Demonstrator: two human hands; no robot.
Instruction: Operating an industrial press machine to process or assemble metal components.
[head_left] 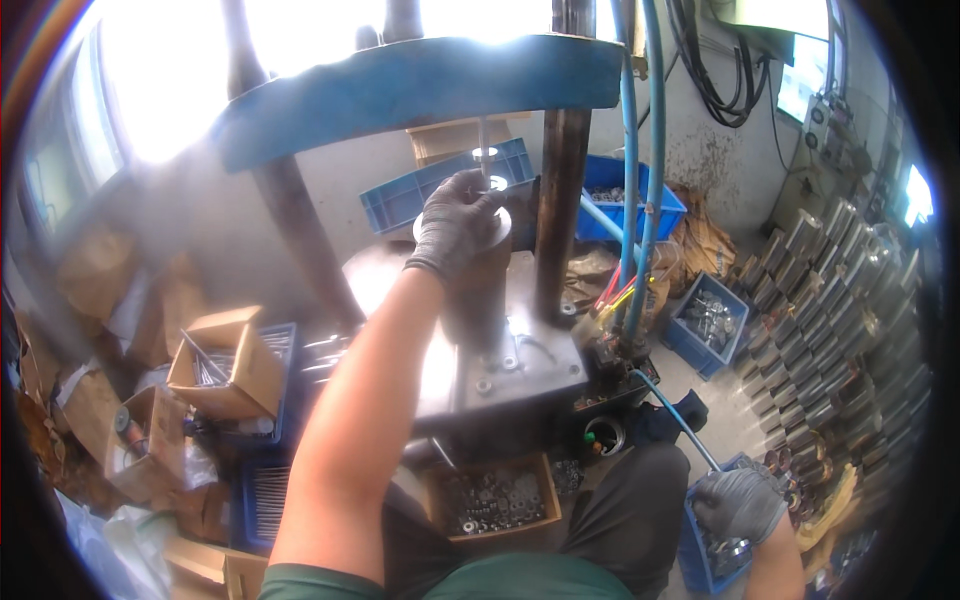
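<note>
My left hand (pixel 455 225), in a dark grey glove, reaches up under the blue crossbeam (pixel 430 95) of a press. Its fingers are closed at the lower end of a thin upright metal rod (pixel 485 145), by a bright round metal piece (pixel 498 183). What they pinch is mostly hidden by glare and the fingers. Below the hand, a thick dark cylinder (pixel 478 300) stands on the metal press table (pixel 540 365). At the lower right, my gloved right hand (pixel 740 502) is closed around the end of a blue lever (pixel 680 420), above a blue bin (pixel 692 555) of metal parts.
Blue posts or hoses (pixel 655 150) and a dark column (pixel 565 200) rise right of the cylinder. Stacked metal tubes (pixel 825 320) line the right side. A cardboard box of rods (pixel 225 365) stands left; a box of small metal parts (pixel 495 500) sits below the table.
</note>
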